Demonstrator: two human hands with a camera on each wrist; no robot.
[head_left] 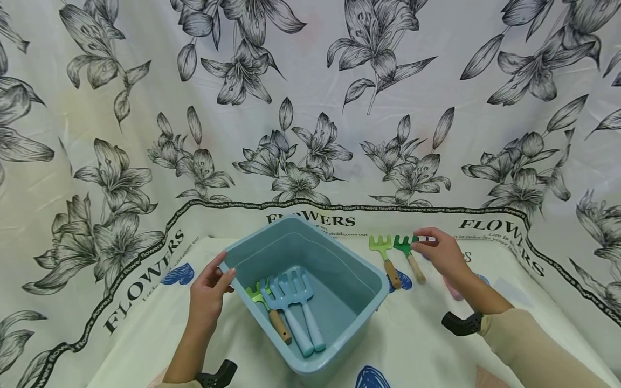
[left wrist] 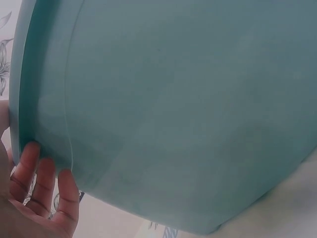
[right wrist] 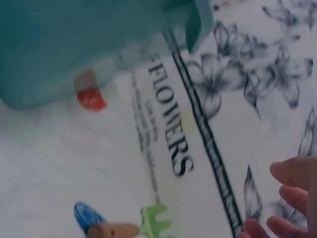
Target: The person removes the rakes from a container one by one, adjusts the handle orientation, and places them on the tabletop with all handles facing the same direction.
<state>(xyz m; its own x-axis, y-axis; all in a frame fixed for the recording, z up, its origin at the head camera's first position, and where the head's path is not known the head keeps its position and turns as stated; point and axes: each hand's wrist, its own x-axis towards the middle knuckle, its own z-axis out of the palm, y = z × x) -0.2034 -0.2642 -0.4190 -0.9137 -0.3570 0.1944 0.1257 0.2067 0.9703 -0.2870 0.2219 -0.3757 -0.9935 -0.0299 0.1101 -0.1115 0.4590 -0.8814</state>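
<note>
My left hand (head_left: 209, 288) grips the rim of a blue plastic bin (head_left: 346, 280) at its left corner, fingers outside against the wall in the left wrist view. Inside the bin lie two light blue toy forks (head_left: 297, 333) and a green hand rake (head_left: 277, 322) with a wooden handle. My right hand (head_left: 443, 254) hovers at the head of a dark green hand rake (head_left: 411, 258), thumb and fingers apart in the right wrist view. Beside it lies a light green rake (head_left: 386, 260) with a wooden handle. Something purple (head_left: 428, 238) shows partly behind the right fingers.
A pink shape (head_left: 453, 289) is partly hidden by the right forearm. The white cloth (head_left: 417, 345) bears printed hearts and lettering, and it rises at the back as a flowered curtain (head_left: 310, 91). The bin stands in the middle, slanted toward me.
</note>
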